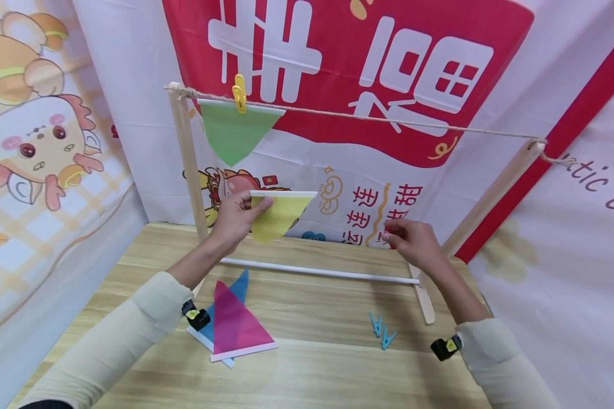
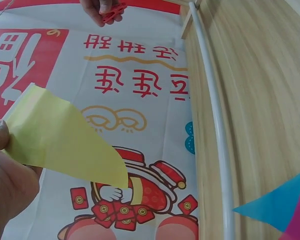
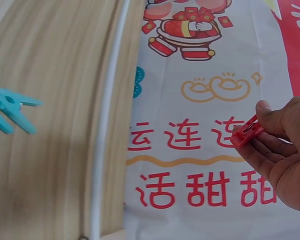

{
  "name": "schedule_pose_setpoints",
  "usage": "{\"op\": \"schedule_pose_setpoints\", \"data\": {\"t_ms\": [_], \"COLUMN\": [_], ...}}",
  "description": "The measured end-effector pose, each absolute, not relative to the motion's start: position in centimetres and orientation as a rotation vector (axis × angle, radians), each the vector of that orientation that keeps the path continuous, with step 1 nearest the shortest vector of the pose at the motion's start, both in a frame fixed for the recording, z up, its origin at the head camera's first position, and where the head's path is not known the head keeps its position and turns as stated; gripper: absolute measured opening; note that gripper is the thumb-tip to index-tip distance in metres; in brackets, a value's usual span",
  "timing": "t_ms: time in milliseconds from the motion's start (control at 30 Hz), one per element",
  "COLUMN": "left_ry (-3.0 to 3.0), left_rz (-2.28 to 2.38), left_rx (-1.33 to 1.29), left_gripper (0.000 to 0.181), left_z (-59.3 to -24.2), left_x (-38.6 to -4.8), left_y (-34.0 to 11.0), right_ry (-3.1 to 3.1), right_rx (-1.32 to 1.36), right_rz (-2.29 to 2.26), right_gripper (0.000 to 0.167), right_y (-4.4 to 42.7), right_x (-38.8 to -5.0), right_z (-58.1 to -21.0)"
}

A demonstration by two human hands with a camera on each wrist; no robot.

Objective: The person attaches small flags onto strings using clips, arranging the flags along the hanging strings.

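Note:
A yellow pennant (image 1: 278,215) with a white top edge is pinched by its upper left corner between the thumb and fingers of my left hand (image 1: 235,218). In the left wrist view the yellow pennant (image 2: 65,137) spreads out from the left hand (image 2: 12,185). My right hand (image 1: 417,241) holds a red clothespin between thumb and fingers; the right wrist view shows the clothespin (image 3: 247,131) in the right hand (image 3: 290,150). Above, a green pennant (image 1: 237,129) hangs from a rope (image 1: 348,115) under a yellow clothespin (image 1: 239,94), near the rope's left end.
Two wooden posts, left (image 1: 188,159) and right (image 1: 496,196), carry the rope. A white bar (image 1: 317,271) runs low between them. On the wooden table lie a pink pennant (image 1: 237,324) over a blue pennant (image 1: 239,287), and blue clothespins (image 1: 387,339) at the right.

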State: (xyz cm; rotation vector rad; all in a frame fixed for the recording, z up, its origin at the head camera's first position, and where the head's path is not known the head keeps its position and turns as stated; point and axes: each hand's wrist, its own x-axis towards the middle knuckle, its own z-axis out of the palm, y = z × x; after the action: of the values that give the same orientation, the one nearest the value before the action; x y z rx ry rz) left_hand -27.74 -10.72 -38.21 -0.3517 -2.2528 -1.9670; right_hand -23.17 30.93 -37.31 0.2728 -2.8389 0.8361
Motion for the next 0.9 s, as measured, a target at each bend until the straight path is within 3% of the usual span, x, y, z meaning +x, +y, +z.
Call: {"op": "schedule_pose_setpoints", "data": {"t_ms": [900], "left_ry": [-2.215], "left_rz": [-1.964], "left_rx": [-0.405], "left_gripper": [0.036], "left_z": [-35.4], "left_x": [-28.9], "left_y": [-10.2], "right_ry": [-2.709], "right_rx": [0.423], "right_rz": [0.851], "right_gripper": [0.034], "right_y": [28.0], "right_x": [-24.3], "right_z": [-32.8]}}
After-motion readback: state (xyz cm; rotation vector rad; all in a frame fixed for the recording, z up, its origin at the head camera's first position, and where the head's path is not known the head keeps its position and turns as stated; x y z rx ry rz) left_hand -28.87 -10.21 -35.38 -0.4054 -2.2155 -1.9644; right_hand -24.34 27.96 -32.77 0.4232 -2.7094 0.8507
